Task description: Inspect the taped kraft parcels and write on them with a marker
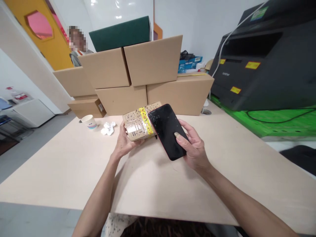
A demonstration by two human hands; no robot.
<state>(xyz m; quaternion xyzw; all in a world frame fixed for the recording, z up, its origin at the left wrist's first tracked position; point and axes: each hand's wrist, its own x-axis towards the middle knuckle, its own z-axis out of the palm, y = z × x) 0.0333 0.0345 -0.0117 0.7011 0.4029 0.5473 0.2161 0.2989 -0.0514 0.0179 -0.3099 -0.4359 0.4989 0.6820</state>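
Observation:
My left hand point(124, 141) grips a small brown cardboard box point(134, 123) from its left end and underside. Yellow printed tape and clear glossy tape run over the box, which is tilted and held above the table. In my right hand point(195, 146) is a smartphone point(168, 131) with a dark screen, its upper left corner looking cracked or scuffed. The thumb lies on the screen, while the other fingers wrap behind it. The phone overlaps the right end of the box; whether they touch I cannot tell.
A paper cup point(89, 122) and crumpled tissue point(108, 128) are on the table point(148, 187) at left. Large cartons point(153, 62) stack along the back, topped by a dark green box point(120, 34). A black printer point(259, 65) stands right on a green surface. Another person is behind the cartons.

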